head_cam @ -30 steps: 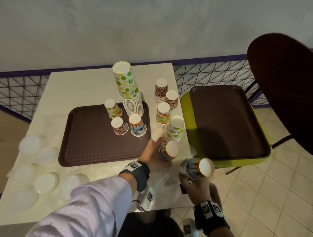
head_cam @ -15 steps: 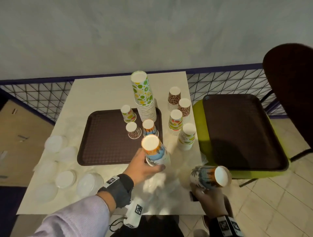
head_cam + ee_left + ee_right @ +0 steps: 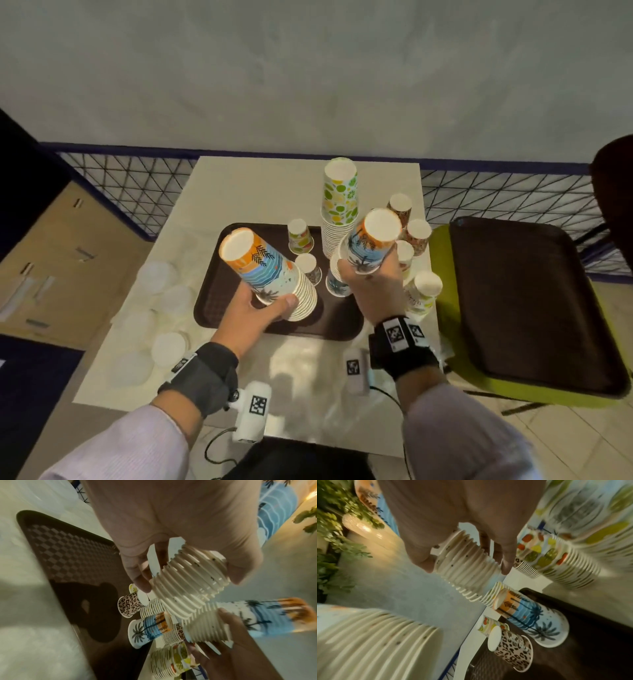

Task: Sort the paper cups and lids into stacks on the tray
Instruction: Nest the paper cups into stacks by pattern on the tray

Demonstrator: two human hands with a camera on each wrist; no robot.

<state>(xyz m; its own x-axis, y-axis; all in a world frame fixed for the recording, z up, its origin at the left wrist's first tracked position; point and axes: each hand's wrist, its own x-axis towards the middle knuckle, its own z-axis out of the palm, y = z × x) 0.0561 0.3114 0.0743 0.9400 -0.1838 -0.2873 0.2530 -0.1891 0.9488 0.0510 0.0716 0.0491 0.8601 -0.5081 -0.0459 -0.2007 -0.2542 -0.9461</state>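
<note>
My left hand [image 3: 270, 305] grips a tilted stack of palm-print cups [image 3: 270, 274] by its rims [image 3: 188, 581], above the brown tray [image 3: 212, 301]. My right hand [image 3: 363, 274] grips a second palm-print stack [image 3: 368, 243] over the tray's right side; its rims [image 3: 465, 563] sit between thumb and fingers. On the tray stand a tall lime-print stack [image 3: 339, 205], a small fruit cup [image 3: 299, 236], a leopard cup [image 3: 308, 269] and a palm cup [image 3: 530, 620]. White lids [image 3: 169, 347] lie on the table left of the tray.
Leopard-print stacks [image 3: 418, 236] and fruit-print stacks [image 3: 423, 291] stand on the table right of the tray. A second brown tray [image 3: 531, 301] lies on a green chair at the right. A wire fence [image 3: 130, 185] runs behind the table.
Both hands have risen from the table's front edge with their palm-print stacks. The left stack now hangs over the tray, and the right stack has come up over the tray's right side.
</note>
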